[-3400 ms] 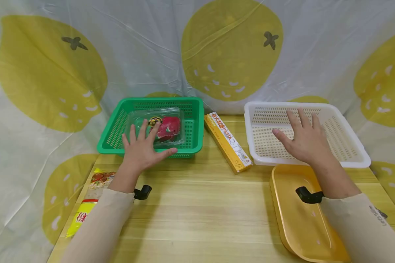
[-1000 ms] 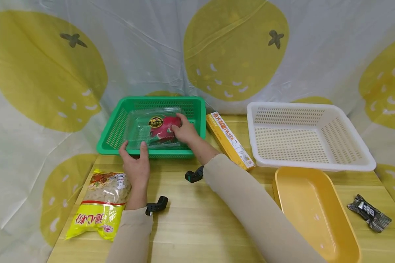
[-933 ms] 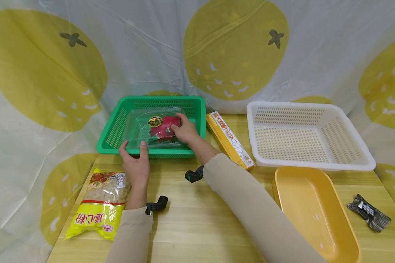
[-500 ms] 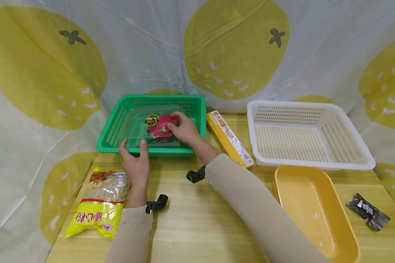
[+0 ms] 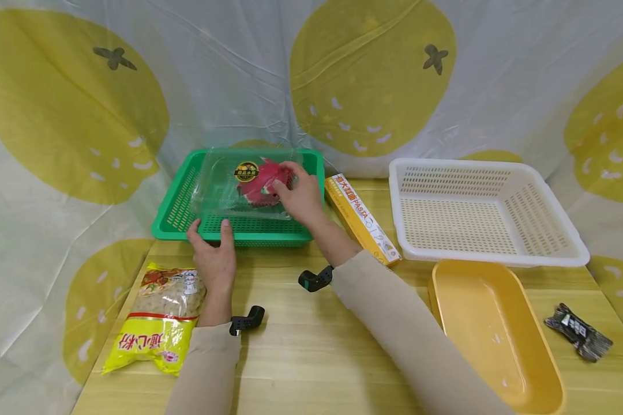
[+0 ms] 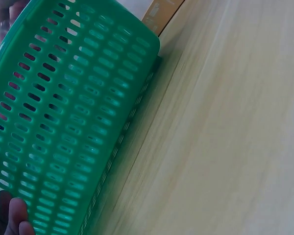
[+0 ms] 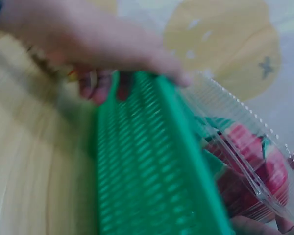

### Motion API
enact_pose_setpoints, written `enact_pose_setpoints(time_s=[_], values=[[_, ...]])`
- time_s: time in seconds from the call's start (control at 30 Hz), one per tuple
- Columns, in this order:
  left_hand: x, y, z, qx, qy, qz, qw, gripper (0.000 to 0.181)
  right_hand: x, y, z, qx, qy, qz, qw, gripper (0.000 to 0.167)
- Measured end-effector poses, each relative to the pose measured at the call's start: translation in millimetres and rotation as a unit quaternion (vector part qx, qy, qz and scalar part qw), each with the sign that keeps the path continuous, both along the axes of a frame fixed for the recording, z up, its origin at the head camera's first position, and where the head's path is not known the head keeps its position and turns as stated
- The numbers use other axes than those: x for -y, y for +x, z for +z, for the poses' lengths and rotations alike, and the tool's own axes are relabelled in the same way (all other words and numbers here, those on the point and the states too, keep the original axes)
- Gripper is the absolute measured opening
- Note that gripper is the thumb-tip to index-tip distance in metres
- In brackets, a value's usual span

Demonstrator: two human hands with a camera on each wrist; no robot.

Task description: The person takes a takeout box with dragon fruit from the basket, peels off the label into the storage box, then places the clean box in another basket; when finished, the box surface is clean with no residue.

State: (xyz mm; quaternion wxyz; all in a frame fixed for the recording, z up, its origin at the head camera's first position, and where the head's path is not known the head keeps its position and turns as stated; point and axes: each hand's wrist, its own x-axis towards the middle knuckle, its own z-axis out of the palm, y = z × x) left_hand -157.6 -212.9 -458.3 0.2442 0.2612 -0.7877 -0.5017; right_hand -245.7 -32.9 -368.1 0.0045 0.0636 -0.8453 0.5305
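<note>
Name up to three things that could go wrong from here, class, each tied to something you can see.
1. The right hand grips the clear box at one end only, so it might tip and let the red fruit slide inside.
2. The left hand holds only the near rim of the green basket; if the box snags, the basket could tilt.
3. The right forearm passes close to the pasta box and may nudge it.

1. My right hand (image 5: 303,199) is covering one end of the clear box (image 5: 223,189).
2. My left hand (image 7: 112,44) and the green basket (image 7: 144,166) are coming out super blurry, right wrist view.
3. Lettering on the black packet (image 5: 578,333)? I'm not making that out.
</note>
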Motion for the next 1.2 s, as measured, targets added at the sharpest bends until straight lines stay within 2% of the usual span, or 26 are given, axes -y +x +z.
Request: enact_pose_setpoints(time_s=[0.07, 0.23, 0.43, 0.57, 0.77, 0.97, 1.2], values=[[-0.2, 0.0, 0.0, 0.002, -0.001, -0.001, 1.0000, 0.079, -7, 2.6, 4.6, -0.012, -0.026, -0.006, 0.9996, 0.041], [-0.4, 0.0, 1.0, 0.007, 0.000, -0.004, 1.0000, 0.078, -23, 15.4, 16.3, -0.008, -0.097, -0.021, 0.9950, 0.040], [-0.6, -1.3, 0.2, 0.009, -0.008, -0.008, 0.9999, 0.078, -41, 39.8, 27.5, -0.003, -0.151, -0.040, 0.9876, 0.040], [0.0, -0.7, 1.2, 0.014, -0.016, -0.002, 0.9998, 0.077, -55, 59.9, 31.5, 0.028, -0.198, -0.036, 0.9791, 0.040], [1.1, -0.5, 3.7, 0.026, -0.023, 0.003, 0.9994, 0.069, -81, 90.6, 32.9, 0.036, -0.190, -0.039, 0.9804, 0.040], [3.0, 0.7, 6.1, 0.035, -0.012, 0.002, 0.9993, 0.065, -106, 122.5, 33.4, 0.055, -0.192, -0.046, 0.9789, 0.042], [2.4, 1.6, 8.4, 0.038, -0.021, -0.009, 0.9990, 0.067, -134, 156.3, 29.4, 0.050, -0.155, -0.055, 0.9852, 0.043]])
